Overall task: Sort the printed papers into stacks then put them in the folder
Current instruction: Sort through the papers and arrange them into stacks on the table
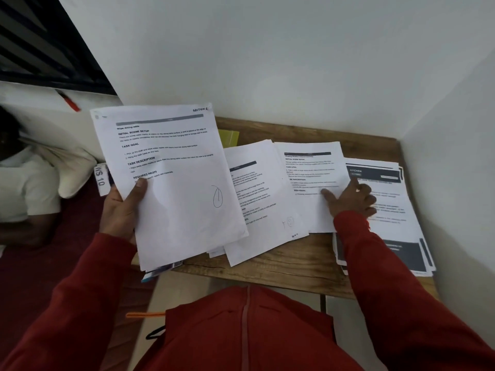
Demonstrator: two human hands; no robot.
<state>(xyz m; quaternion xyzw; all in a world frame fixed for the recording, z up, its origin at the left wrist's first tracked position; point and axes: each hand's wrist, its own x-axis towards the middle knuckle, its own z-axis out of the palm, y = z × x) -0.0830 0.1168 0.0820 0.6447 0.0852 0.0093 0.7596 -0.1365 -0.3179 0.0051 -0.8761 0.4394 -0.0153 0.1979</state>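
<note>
Item: wooden table, landmark. On it, L to R: sheet stack, mid stack, dark-header KITCHEN stack. I see the right hand flat, fingers spread, pressing mid stack. Left hand off table's left edge, gripping unsorted sheaf, long axis pointing away. Yellow folder at table rear. Right hand nearer stacks.

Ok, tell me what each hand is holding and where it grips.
The left hand holds a bundle of papers by its lower left edge, thumb on top. The right hand grips nothing; it presses flat on a sheet on the table.
</note>
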